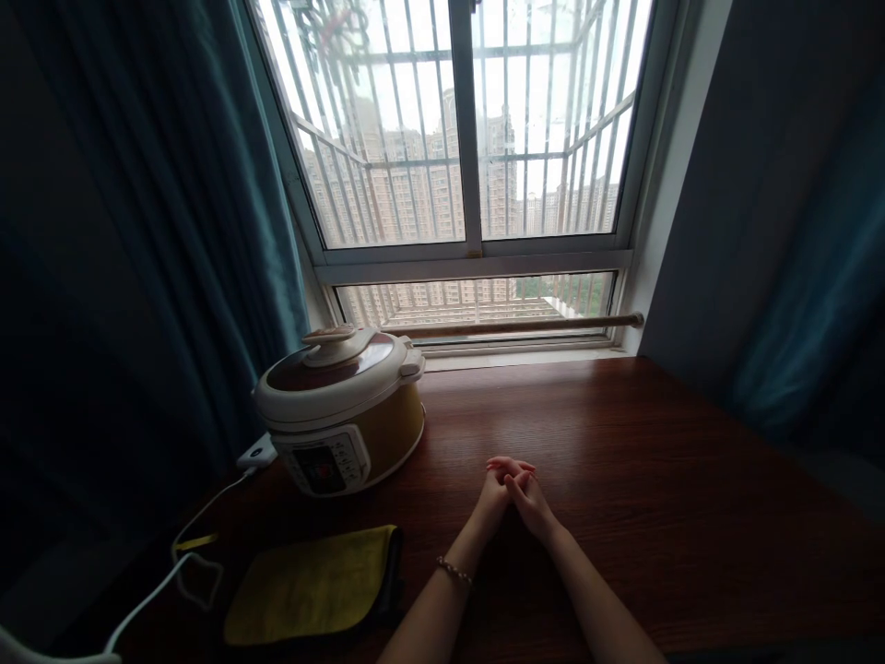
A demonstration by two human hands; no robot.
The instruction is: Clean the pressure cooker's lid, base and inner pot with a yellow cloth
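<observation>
My left hand (493, 493) and my right hand (531, 503) are clasped together over the dark wooden table (587, 424). Their fingers are folded over one another, and no object shows between them. A beaded bracelet (454, 571) circles my left wrist. To the left of my hands stands a white and gold electric pressure cooker (391, 429) with its lid on and its control panel turned toward me. Nearer to me, a yellow cloth with a dark border (311, 586) lies on the table, left of my left forearm.
A white power strip (257, 454) sits beside the cooker, and a white cable (148, 599) runs along the table's left side. Behind the table is a barred window (474, 138) with a rail (525, 326) across its base. Blue curtains (228, 231) hang at both sides.
</observation>
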